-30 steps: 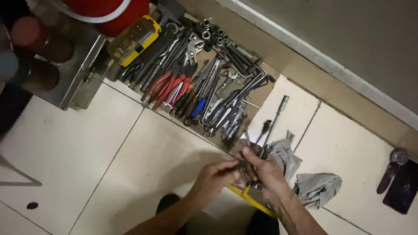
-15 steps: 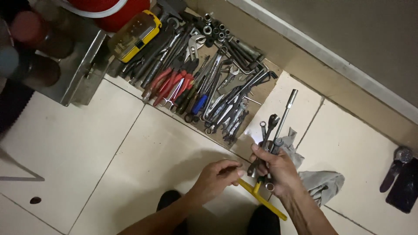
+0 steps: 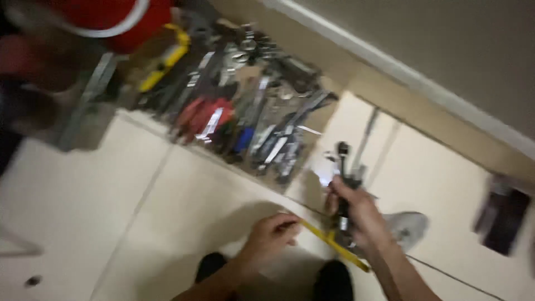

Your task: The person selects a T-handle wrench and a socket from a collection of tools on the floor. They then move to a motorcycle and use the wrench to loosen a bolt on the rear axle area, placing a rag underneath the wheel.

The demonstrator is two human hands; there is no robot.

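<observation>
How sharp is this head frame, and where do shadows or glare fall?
Head view: heavy motion blur throughout; the tools on the floor smear into streaks. The right hand grips a bunch of wrenches, edges soft; the left hand touches a yellow strip. A soft shadow lies on the tiles near the hands; no strong glare.

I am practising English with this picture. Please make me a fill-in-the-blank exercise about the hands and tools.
1. The right hand holds a bunch of metal ____.
2. The left hand touches a long thin tool of ____ colour.
3. Many more tools lie in a heap near the ____.
4. A grey ____ lies on the floor tiles beside the right hand.

Missing words: tools; yellow; wall; cloth
</observation>
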